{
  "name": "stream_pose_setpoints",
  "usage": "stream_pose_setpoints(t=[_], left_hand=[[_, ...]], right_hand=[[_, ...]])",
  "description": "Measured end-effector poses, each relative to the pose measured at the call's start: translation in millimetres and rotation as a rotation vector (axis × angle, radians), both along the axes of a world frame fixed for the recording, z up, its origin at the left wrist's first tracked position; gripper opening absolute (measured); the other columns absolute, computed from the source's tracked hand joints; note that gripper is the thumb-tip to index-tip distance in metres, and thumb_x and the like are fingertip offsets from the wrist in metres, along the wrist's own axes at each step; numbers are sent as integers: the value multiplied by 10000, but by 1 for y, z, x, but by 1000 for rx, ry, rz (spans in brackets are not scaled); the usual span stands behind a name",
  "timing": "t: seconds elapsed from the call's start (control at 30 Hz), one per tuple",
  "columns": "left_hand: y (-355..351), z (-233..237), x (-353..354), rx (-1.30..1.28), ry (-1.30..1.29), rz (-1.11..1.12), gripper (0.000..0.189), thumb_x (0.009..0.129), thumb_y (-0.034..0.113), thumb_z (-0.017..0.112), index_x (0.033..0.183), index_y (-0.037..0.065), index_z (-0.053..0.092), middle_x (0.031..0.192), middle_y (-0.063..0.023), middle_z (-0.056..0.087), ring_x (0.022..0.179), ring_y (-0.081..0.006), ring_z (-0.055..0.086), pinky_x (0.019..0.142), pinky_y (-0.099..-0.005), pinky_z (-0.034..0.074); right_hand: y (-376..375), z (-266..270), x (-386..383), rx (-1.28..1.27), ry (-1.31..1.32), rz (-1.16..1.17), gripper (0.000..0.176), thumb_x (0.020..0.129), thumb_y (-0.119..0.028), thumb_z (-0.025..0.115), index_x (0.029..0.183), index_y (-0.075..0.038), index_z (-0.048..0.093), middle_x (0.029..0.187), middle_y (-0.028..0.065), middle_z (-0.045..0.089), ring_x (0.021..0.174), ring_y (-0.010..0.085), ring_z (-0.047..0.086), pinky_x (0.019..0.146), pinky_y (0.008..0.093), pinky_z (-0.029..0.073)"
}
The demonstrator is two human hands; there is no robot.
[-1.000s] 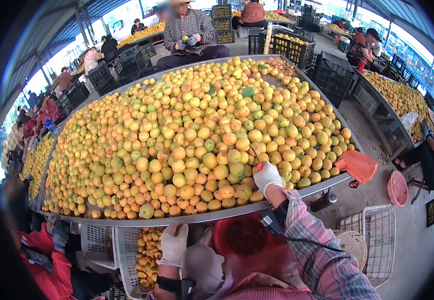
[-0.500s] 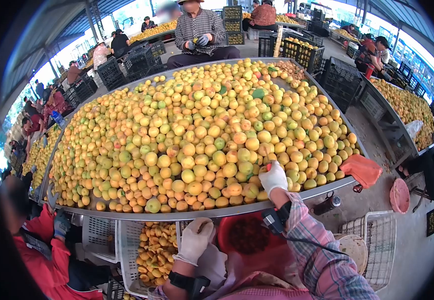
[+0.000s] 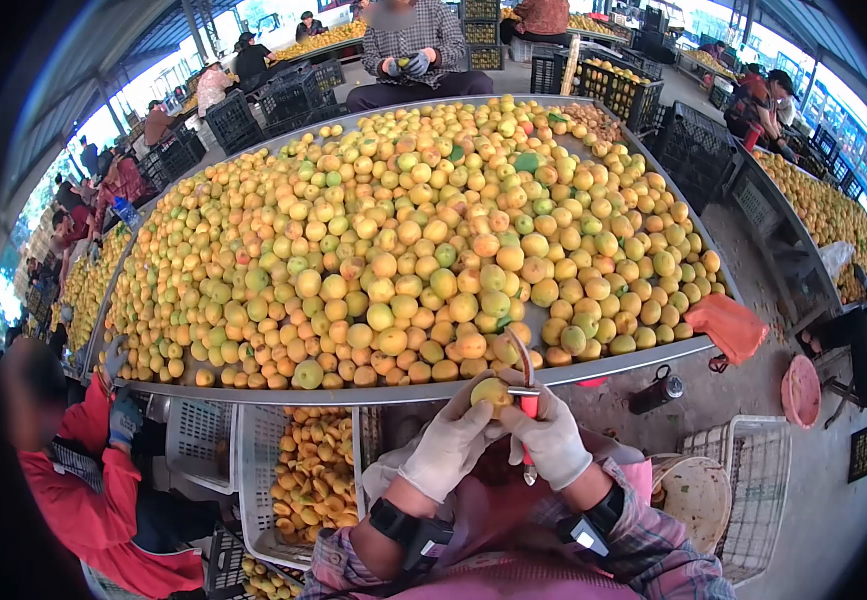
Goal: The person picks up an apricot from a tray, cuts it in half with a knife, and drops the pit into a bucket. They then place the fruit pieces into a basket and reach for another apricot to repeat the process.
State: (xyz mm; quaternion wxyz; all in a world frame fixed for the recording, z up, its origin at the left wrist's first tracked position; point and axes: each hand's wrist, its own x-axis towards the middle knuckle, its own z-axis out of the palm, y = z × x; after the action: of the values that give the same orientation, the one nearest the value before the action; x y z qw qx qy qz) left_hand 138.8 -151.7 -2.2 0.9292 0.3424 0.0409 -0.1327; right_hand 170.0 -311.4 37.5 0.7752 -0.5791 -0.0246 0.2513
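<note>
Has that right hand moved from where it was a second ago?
Yes. The right hand, gripping a red-handled tool, has come back off the fruit pile, across the table rim toward the person, meeting the left hand holding an apricot.

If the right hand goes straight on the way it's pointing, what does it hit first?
Probably the apricot in the left hand: the right hand, gripping a knife, points up-left at it. Past that lies the table rim; depth is unclear.
</note>
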Motion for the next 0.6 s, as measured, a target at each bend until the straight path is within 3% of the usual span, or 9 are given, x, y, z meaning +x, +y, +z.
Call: stream_pose_setpoints(t=[0.17, 0.2, 0.23, 0.3, 0.33, 0.5, 0.53, 0.57, 0.6], left_hand=[[2, -1, -18, -246, 24, -24, 540, 952, 345, 601, 1339, 0, 450, 1284, -106, 545, 1247, -287, 501, 1085, -459, 383], [1, 0, -21, -220, 52, -9, 556, 940, 369, 613, 1337, 12, 458, 1284, -106, 551, 1235, -275, 514, 1084, -451, 387], [1, 1, -23, -218, 53, -9, 556, 940, 369, 613, 1337, 12, 458, 1284, -106, 551, 1235, -275, 514, 1084, -451, 387], [-2, 6, -26, -225, 29, 11, 546, 942, 358, 614, 1349, 30, 456, 1294, -104, 546, 1216, -264, 529, 1074, -441, 398], [-2, 8, -27, -225, 30, 7, 546, 942, 358, 614, 1349, 30, 456, 1294, -104, 546, 1216, -264, 529, 1074, -441, 398], [-6, 7, -29, -105, 20, 30, 494, 917, 217, 667, 1343, 50, 483, 1233, -88, 590, 1141, -249, 580, 1012, -383, 449], [-6, 4, -27, -103, 17, 31, 494, 917, 217, 667, 1343, 50, 483, 1233, -88, 590, 1141, -249, 580, 1012, -383, 449], [-5, 0, -25, 245, -68, 113, 513, 874, 183, 709, 1320, 40, 503, 1221, -96, 597, 1121, -243, 589, 985, -363, 461], [-5, -1, -24, 593, -150, 195, 534, 830, 149, 751, 1298, 30, 523, 1209, -104, 605, 1101, -237, 597, 957, -342, 474]], right_hand=[[-20, 3, -20, -38, -34, -49, 420, 1001, -179, 493, 1369, 2, 404, 763, 26, 577, 543, 57, 546, 413, 188, 432], [-33, 5, -22, -95, -49, 126, 444, 1016, -199, 471, 1395, 10, 374, 915, 70, 616, 688, 136, 620, 570, 252, 525], [-31, 2, -28, -94, -49, 125, 444, 1016, -199, 471, 1395, 10, 374, 915, 70, 616, 688, 136, 620, 570, 252, 525], [-25, -4, -40, -108, -314, 148, 500, 1023, -271, 463, 1420, 10, 346, 1095, 120, 616, 906, 238, 648, 790, 345, 542], [-25, -5, -42, -230, -407, 172, 520, 1023, -272, 463, 1435, 13, 324, 1231, 153, 581, 1124, 263, 587, 982, 368, 452], [-25, -28, -44, -371, -565, 125, 509, 1008, -223, 499, 1442, -19, 328, 1258, 163, 581, 1141, 248, 583, 963, 360, 459], [-26, -33, -43, -348, -500, 84, 512, 1006, -228, 500, 1439, -18, 327, 1181, 149, 605, 1008, 244, 624, 860, 347, 499], [-27, -34, -42, -326, -434, 43, 515, 1003, -233, 501, 1436, -17, 326, 1104, 135, 629, 876, 240, 665, 756, 335, 540], [-27, -11, -40, -114, -106, 40, 492, 986, -190, 517, 1406, 6, 351, 947, 82, 620, 579, 162, 606, 511, 260, 497]])
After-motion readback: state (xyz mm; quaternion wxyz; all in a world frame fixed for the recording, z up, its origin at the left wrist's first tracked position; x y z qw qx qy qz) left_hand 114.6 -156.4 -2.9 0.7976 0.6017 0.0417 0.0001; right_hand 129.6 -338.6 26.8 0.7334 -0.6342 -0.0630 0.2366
